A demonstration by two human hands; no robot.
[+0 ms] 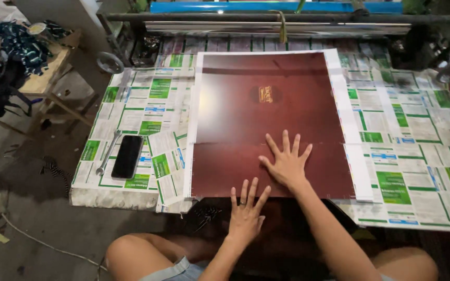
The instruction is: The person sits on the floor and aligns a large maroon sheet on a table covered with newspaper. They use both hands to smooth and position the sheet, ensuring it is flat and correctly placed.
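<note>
From the head view, we are looking down on a large dark maroon printed sheet with white margins [266,114], which is lying flat on a work table papered with green-and-white printed leaflets [417,156]. Our right hand [286,162] is pressing on the sheet's lower half, fingers spread flat and gripping nothing. Our left hand [246,211] is resting at the sheet's near edge, fingers also splayed and released, a dark ring on one finger. To the left, a black smartphone [127,156] is lying beside a silver metal wrench [108,152], well apart from both hands.
</note>
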